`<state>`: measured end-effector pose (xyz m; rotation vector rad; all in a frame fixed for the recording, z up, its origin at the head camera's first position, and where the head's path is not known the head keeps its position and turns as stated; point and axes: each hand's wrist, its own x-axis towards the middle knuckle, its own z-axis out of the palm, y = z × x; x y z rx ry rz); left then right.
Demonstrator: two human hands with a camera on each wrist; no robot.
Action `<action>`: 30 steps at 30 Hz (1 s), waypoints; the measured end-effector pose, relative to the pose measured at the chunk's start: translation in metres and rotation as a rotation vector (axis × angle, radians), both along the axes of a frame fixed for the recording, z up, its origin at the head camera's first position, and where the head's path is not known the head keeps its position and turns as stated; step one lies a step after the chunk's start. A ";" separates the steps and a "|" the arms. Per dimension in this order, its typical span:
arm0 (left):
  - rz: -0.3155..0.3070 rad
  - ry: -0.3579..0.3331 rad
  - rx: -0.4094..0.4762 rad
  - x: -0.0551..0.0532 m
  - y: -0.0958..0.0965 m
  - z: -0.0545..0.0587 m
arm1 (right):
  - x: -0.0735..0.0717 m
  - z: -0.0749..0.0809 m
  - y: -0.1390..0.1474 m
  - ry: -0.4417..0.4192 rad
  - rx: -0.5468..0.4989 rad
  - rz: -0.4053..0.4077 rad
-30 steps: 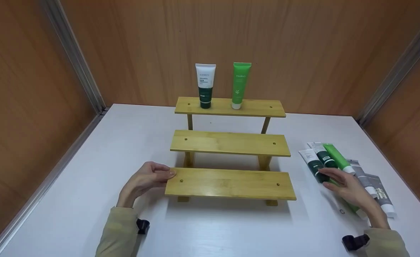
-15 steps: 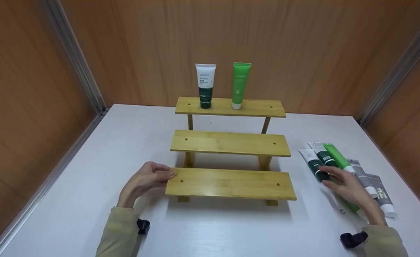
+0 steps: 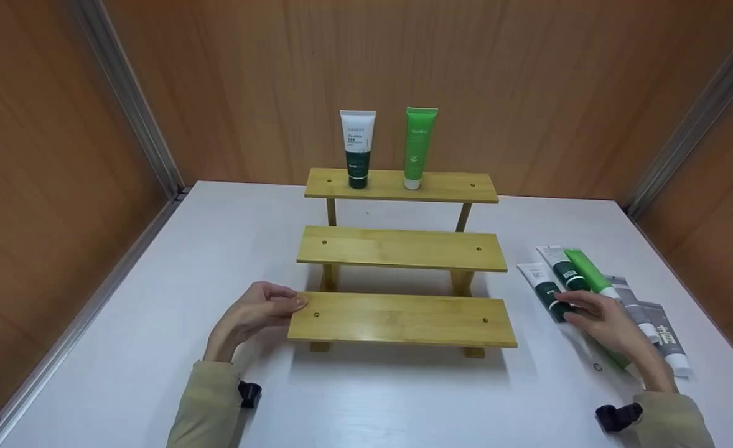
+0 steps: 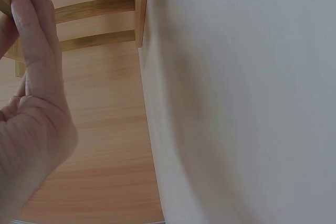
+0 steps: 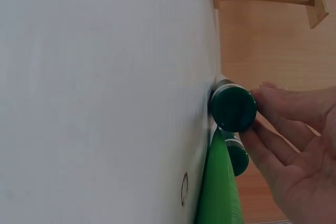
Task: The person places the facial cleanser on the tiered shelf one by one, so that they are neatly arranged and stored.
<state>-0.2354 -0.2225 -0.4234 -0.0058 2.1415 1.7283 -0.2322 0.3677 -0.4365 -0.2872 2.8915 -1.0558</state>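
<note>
A three-tier wooden display stand [image 3: 397, 249] occupies the middle of the table. My left hand [image 3: 251, 314] grips the left end of its lowest board, thumb on top; the left wrist view has that hand [image 4: 39, 77] against the wood. On the right, my right hand [image 3: 609, 326] pinches the dark green cap end of a white-and-green squeeze tube [image 3: 536, 277] lying on the table. Close up, thumb and fingers meet the cap [image 5: 233, 109] from two sides. Upright on the top board are another white-and-green tube [image 3: 358, 140] and a green tube [image 3: 419, 146].
Several tubes lie around my right hand: a white-and-green one [image 3: 564, 269], a green one [image 3: 590, 274], grey ones [image 3: 662, 326], and a green one [image 5: 220, 187] partly under the hand. A small ring mark [image 3: 598, 368] shows on the white table [image 3: 379, 404]. Wooden panels [image 3: 590, 93] enclose the table.
The white-and-green tube at my right fingertips has shifted slightly left and toward me. My right hand has barely moved; my left hand keeps its place on the stand.
</note>
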 end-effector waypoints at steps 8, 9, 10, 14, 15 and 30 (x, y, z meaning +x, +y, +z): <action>0.016 -0.013 0.004 0.000 0.000 0.000 | 0.005 0.004 -0.001 0.023 0.002 -0.030; 0.015 -0.013 0.003 0.000 0.000 0.000 | 0.005 0.004 -0.001 0.018 0.003 -0.035; 0.014 -0.011 0.001 0.000 0.000 0.000 | 0.006 0.005 -0.002 0.014 0.006 -0.040; 0.011 -0.007 0.002 0.000 0.000 -0.001 | 0.006 0.006 -0.005 -0.008 0.008 -0.070; 0.012 -0.007 0.004 0.000 0.000 -0.001 | 0.006 0.005 -0.006 -0.013 0.009 -0.077; -0.005 0.000 0.051 0.001 0.000 -0.001 | -0.005 0.004 -0.024 0.026 0.087 -0.137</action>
